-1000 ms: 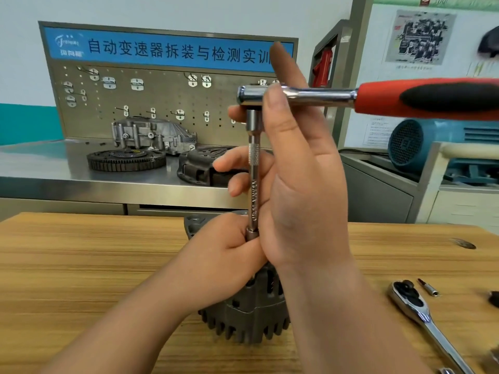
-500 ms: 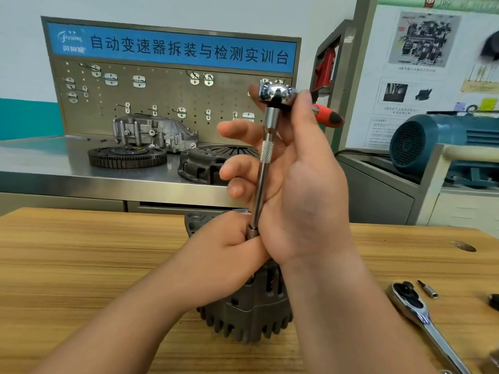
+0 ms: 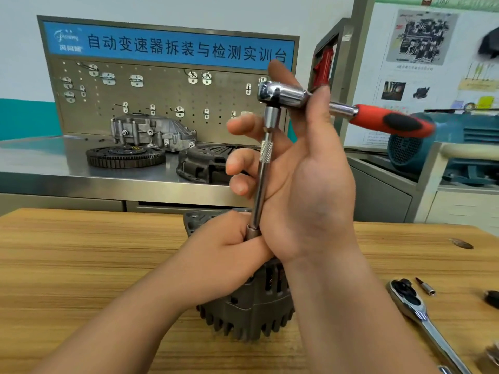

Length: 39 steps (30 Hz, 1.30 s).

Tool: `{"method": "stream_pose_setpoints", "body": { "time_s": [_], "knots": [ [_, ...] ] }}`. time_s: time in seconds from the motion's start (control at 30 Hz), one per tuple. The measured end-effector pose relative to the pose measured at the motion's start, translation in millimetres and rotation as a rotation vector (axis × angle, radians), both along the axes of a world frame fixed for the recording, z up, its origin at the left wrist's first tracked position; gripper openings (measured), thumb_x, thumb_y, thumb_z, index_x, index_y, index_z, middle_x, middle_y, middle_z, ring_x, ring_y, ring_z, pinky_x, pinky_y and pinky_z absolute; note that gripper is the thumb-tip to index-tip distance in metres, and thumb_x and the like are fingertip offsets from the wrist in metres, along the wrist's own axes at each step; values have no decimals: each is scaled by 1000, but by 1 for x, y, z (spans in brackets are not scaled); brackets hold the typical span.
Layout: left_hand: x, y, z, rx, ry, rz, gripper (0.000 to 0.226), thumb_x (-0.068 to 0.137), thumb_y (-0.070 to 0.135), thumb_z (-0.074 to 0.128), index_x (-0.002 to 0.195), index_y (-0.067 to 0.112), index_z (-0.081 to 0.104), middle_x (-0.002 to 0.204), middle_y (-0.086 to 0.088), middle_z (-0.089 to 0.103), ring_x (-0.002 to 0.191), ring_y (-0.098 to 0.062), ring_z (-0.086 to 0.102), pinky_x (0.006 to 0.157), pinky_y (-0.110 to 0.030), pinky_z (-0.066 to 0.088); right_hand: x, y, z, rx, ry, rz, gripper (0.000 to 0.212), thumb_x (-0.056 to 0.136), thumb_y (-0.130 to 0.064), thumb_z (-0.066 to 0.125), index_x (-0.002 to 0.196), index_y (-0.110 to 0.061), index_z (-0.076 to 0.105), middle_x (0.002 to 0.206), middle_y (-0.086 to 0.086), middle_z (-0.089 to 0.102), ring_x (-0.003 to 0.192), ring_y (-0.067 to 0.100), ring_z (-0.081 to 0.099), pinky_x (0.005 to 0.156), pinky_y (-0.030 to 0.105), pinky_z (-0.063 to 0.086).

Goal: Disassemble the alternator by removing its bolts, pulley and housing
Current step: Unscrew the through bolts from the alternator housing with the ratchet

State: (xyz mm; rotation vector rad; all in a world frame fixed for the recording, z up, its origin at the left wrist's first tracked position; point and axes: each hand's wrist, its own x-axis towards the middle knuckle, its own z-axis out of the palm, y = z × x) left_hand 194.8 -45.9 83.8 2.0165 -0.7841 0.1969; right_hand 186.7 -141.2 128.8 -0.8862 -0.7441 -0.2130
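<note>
Moved: since half a second ago the chrome ratchet wrench with red and black handle [image 3: 391, 122] has swung around. Its handle pointed away from the camera; now it points to the right and a little downward. Both hands are at nearly the same place as before.
Right hand: the right hand [image 3: 310, 190] stands upright with the palm turned to the left. Its fingers are spread and nearly straight. The neck of the wrench lies in the fork between thumb and index finger, and the thumb is laid over it.
Left hand: the left hand [image 3: 224, 260] comes in from the lower left. Its fingers are curled around the bottom end of the thin steel extension bar [image 3: 260, 184].
Extension bar: it runs almost upright from the wrench head down into the left fist.
Alternator: the dark grey finned alternator [image 3: 251, 311] stands on the wooden table [image 3: 81, 265], under both hands and partly hidden by them.
Table, right side: a second chrome ratchet [image 3: 415, 306] lies flat, with a small metal bit [image 3: 425, 286] just beside its head.
</note>
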Motion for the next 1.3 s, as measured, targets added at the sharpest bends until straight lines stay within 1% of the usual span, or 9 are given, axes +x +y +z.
{"method": "stream_pose_setpoints", "body": {
  "time_s": [0.13,0.3,0.5,0.67,0.77,0.87,0.93,1.1,1.3],
  "knots": [
    [-2,1,3,-37,16,-25,28,65,36,53,46,19,41,42,12,30,42,-6,27,42,-19,22,0,1,-1,-26,2,64,44,100,-51,23,118,-30,58,72,3,66,48,13,57,43,20,40],
    [-1,-1,1,-57,-25,5,30,73,25,45,61,-1,38,48,-3,31,45,-13,28,40,-20,22,-4,5,0,-35,-90,-119,25,94,-40,45,111,-37,63,83,3,63,51,12,58,44,22,42],
    [0,-3,0,-30,-31,76,39,81,35,48,64,0,44,49,-6,38,43,-12,32,40,-22,25,-7,10,0,-18,-153,-345,22,93,-27,53,111,-34,64,81,-20,65,56,11,60,46,20,45],
    [0,-2,-2,-19,-32,124,35,70,35,45,66,0,48,61,-26,46,51,-19,37,45,-26,27,-9,12,-1,-25,-181,-389,22,91,-26,54,109,-32,66,83,-14,64,57,12,60,47,20,45],
    [1,-1,0,-9,6,58,35,71,34,48,58,1,45,51,-13,43,48,-16,37,46,-27,27,-7,8,-1,-5,-109,-260,24,95,-33,46,109,-28,65,80,-3,66,52,13,59,45,21,44],
    [-1,0,3,-42,46,-14,32,68,37,53,45,18,41,42,10,34,42,-8,29,43,-23,24,-5,3,1,3,-44,-99,32,99,-39,37,110,-22,62,75,1,67,48,14,56,45,22,42],
    [-3,-1,4,-70,66,-19,32,70,32,51,43,20,38,41,12,30,40,-6,26,41,-21,21,-4,1,2,8,-16,-62,35,99,-40,34,111,-19,60,71,1,67,45,14,54,45,22,41],
    [-2,-2,2,-95,49,31,45,88,26,52,47,11,39,41,4,31,38,-9,27,38,-20,22,-7,6,-1,0,-85,-221,25,98,-35,43,113,-29,62,74,0,67,48,13,56,45,21,43],
    [1,0,0,-53,-3,91,48,72,36,45,71,-12,51,61,-29,47,51,-22,37,46,-26,27,-9,12,1,-43,-177,-354,28,93,-25,53,119,-27,62,82,-3,65,57,12,59,49,19,45]
  ]
}}
